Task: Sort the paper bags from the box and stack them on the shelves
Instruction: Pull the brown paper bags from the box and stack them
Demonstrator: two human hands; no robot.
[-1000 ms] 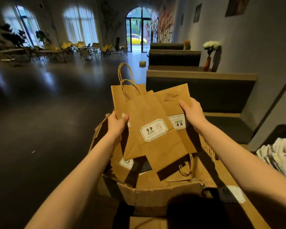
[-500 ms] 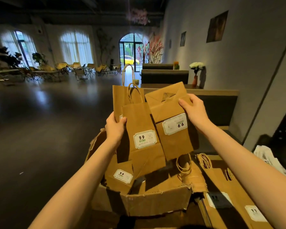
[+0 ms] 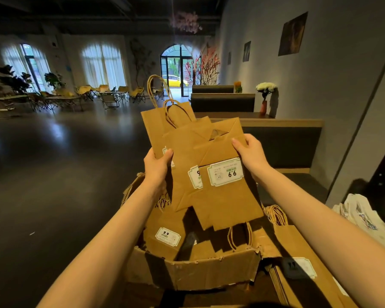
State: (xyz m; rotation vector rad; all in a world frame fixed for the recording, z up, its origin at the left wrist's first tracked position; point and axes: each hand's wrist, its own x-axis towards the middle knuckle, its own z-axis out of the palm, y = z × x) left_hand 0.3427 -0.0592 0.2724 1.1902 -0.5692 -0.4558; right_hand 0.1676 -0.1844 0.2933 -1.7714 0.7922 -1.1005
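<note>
Dim café hall with arched windows lies behind a torn cardboard box (image 3: 193,272) of kraft paper bags. Above the box, the left hand (image 3: 157,166) grips two upright handled bags (image 3: 178,138) by their left edge, thumb in front. The right hand (image 3: 251,155) pinches an upside-down bag (image 3: 227,196), overlapping them, by its right edge. More flat bags (image 3: 307,263) lie just right of the box.

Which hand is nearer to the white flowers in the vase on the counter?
Right. The right hand grips the paper bags just below and left of the white flowers; the left hand holds the bags' opposite edge, farther left.
</note>
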